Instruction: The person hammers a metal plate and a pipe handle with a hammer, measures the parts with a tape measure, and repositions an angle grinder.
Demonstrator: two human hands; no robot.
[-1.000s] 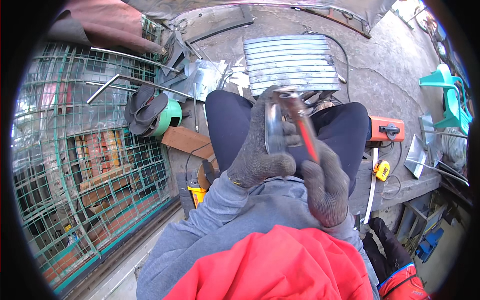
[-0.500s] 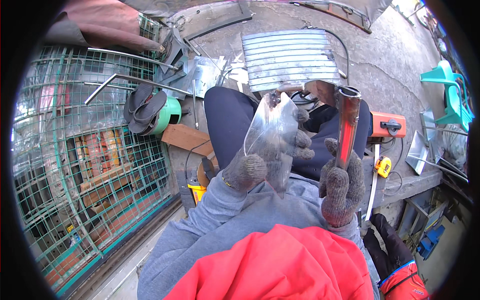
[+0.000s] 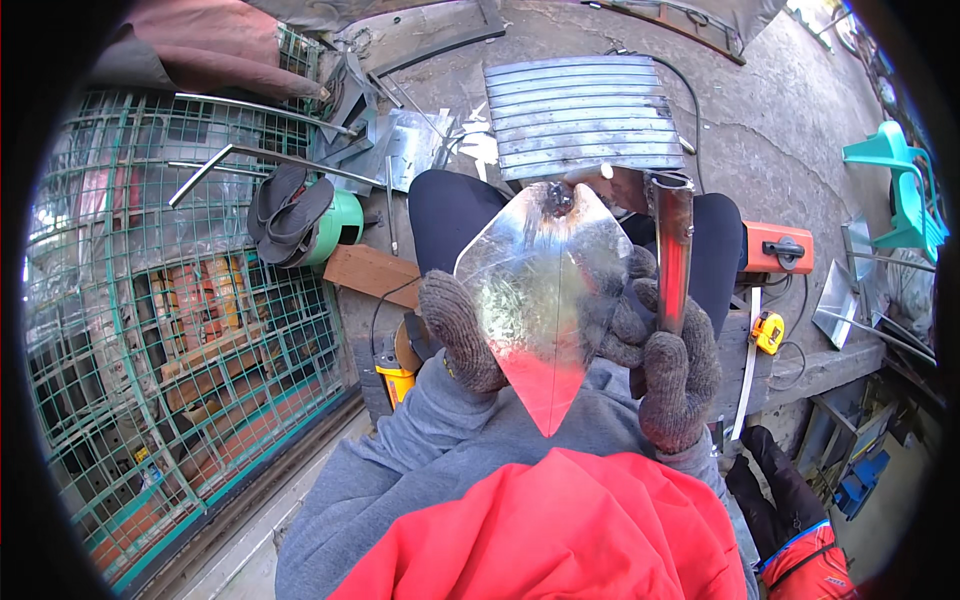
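Observation:
My left hand (image 3: 460,335), in a grey knit glove, grips the side of a shiny, pointed metal plate (image 3: 535,285) shaped like a trowel blade. The plate faces me, its sharp point down toward my lap, with a dark, scorched weld-like spot (image 3: 557,200) at its top. Red cloth reflects in its lower part. My right hand (image 3: 680,385), gloved alike, is closed around the lower end of an upright metal tube (image 3: 673,255) with an open, dark-rimmed top. Gloved fingers (image 3: 622,325) show at the plate's right edge; which hand they belong to is hard to tell.
A ridged metal panel (image 3: 580,110) lies beyond my knees. To the left are a green wire mesh (image 3: 200,330), dark sandals (image 3: 290,215) and a wooden block (image 3: 370,277). At right are an orange machine (image 3: 777,248), a yellow tape measure (image 3: 767,332) and a turquoise plastic chair (image 3: 895,185).
The plate has turned its broad face toward me and now looks wider. My left hand has shifted outward along its left side. The tube in my right hand has moved slightly left.

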